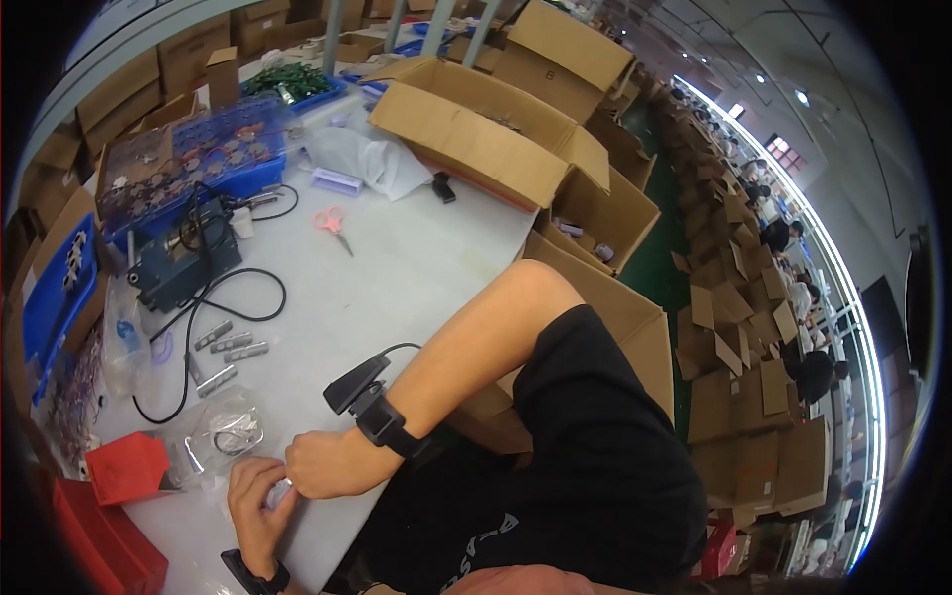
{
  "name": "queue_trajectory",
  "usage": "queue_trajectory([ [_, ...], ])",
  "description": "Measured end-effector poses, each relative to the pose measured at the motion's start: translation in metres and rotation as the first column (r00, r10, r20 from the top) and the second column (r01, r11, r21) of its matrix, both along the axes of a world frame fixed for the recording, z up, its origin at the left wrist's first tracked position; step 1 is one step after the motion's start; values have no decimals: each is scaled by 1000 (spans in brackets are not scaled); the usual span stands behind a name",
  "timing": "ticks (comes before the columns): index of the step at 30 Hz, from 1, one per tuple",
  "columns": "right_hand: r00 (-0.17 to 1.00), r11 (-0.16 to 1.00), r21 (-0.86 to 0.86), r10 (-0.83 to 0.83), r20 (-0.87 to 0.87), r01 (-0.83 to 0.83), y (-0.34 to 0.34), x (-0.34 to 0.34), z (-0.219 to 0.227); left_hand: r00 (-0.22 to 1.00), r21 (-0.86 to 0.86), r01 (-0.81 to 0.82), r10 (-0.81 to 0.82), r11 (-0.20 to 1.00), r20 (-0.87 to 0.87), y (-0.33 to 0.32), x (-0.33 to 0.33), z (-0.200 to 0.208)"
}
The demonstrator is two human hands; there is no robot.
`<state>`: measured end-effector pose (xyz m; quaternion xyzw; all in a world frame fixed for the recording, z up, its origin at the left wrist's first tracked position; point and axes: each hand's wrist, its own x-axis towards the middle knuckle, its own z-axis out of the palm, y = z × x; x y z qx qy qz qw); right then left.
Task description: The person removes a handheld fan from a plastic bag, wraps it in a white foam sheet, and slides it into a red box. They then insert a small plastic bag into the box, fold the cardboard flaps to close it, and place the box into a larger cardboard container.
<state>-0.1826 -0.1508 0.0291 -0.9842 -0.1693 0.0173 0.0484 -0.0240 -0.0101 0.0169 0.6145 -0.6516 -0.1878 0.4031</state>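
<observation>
At the near edge of the table, my left hand [254, 504] curls its fingers round a small pale, greyish-lilac piece [278, 493]. My right hand [322, 464] meets it there with its fingers closed; what they pinch is hidden from this side. Just beyond the hands lies a crumpled clear plastic bag [226, 428] with a thin ring-like shape in it. Farther off, several short grey metallic cylinders [238, 347] lie loose on the white tabletop [367, 268]. A red bin [129, 468] stands to the left of my left hand.
A dark green machine [183, 260] with a looping black cable stands at the left, before a blue crate [233, 174] of small parts. Pink-handled scissors [330, 220] lie mid-table. An open cardboard box [466, 134] stands at the back; another box [610, 213] adjoins the right edge.
</observation>
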Motion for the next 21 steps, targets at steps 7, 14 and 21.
queue_trajectory([
  [7, 992, 995, -98, -41, -119, 29, 13, 7, 5, 1000, 41, 7, -7, 999, -4, -5, -3, 1],
  [14, 989, 898, -423, -145, -15, 125, 33, -7, 2, 1000, 29, 10, -9, 1000, -10, -6, -3, -2],
  [21, 966, 966, -35, -255, 53, 257, 21, -14, -8, 999, 28, -19, 18, 999, 32, 2, 4, 1],
])
